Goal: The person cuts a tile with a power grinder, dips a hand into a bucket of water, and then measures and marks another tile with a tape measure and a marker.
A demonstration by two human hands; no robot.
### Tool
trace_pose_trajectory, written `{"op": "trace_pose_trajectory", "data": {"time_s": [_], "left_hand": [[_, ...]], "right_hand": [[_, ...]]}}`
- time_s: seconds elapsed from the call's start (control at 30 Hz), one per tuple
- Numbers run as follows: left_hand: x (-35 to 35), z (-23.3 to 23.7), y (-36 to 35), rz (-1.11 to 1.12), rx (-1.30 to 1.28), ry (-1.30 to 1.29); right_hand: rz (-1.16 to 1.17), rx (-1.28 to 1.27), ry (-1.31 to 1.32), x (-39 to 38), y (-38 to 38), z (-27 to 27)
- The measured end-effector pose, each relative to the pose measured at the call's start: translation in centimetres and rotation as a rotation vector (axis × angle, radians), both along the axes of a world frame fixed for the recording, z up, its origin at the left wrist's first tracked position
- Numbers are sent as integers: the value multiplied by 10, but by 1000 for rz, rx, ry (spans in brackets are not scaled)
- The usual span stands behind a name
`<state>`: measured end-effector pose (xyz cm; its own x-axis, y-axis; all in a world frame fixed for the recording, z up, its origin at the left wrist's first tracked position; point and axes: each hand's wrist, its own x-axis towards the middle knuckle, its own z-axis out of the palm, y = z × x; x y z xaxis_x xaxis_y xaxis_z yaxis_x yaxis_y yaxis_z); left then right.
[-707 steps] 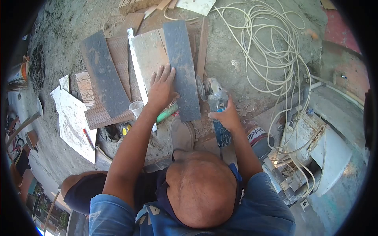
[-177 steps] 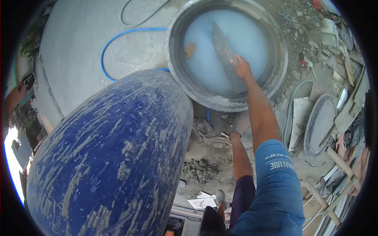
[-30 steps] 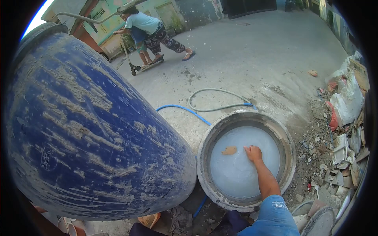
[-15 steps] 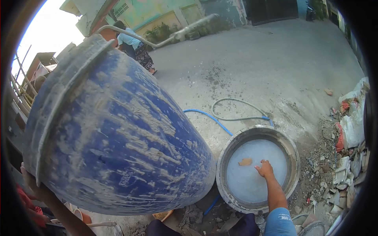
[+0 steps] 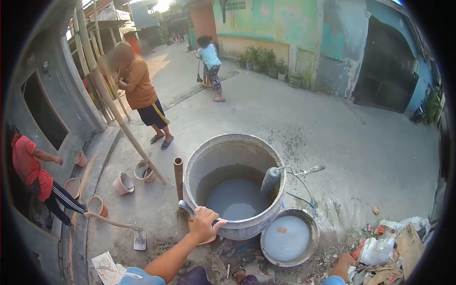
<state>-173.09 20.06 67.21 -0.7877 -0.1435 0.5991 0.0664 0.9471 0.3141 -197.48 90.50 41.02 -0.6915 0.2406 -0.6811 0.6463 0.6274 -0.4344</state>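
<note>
At far left, a person in a red shirt (image 5: 33,166) stands near a shovel (image 5: 140,240). The left hand (image 5: 203,225) curls its partly closed fingers over the near rim of the upright barrel (image 5: 211,159) (grey liquid inside). A roller (image 5: 270,181) hangs inside the barrel's right wall. Just beside the barrel is the basin (image 5: 315,238) of cloudy liquid. The right hand (image 5: 346,259), fingers too indistinct to judge, appears near white sacks (image 5: 380,250).

Left of the left hand (image 5: 203,224), a shovel (image 5: 140,241) is lying; well beyond that hand, an orange-shirted person (image 5: 141,85) is standing and potted plants (image 5: 267,59) are lining a wall (image 5: 294,23).
</note>
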Motion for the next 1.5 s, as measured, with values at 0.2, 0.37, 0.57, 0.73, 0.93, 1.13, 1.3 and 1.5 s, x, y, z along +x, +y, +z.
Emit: {"op": "trace_pose_trajectory", "data": {"time_s": [0.2,0.37,0.57,0.73,0.93,1.13,1.3,1.5], "left_hand": [[76,41,26,-15,134,-165],[262,-40,14,-176,457,-631],[665,-125,-51,375,646,-982],[1024,-96,10,1406,807,-772],[1136,-95,165,1912,1006,-343],[1016,-171,253,1530,1880,116],[948,-197,263,1232,2179,244],[1039,-161,223,1377,2424,-126]], "right_hand": [[-36,268,183,81,-41,245],[223,-270,645,154,-181,414],[61,-474,323,234,-224,272],[608,352,323,307,-342,97],[1662,301,440,568,-656,185],[2113,54,96,687,-826,214],[1651,214,-725,774,-946,196],[2641,476,140,951,-1059,130]]}}
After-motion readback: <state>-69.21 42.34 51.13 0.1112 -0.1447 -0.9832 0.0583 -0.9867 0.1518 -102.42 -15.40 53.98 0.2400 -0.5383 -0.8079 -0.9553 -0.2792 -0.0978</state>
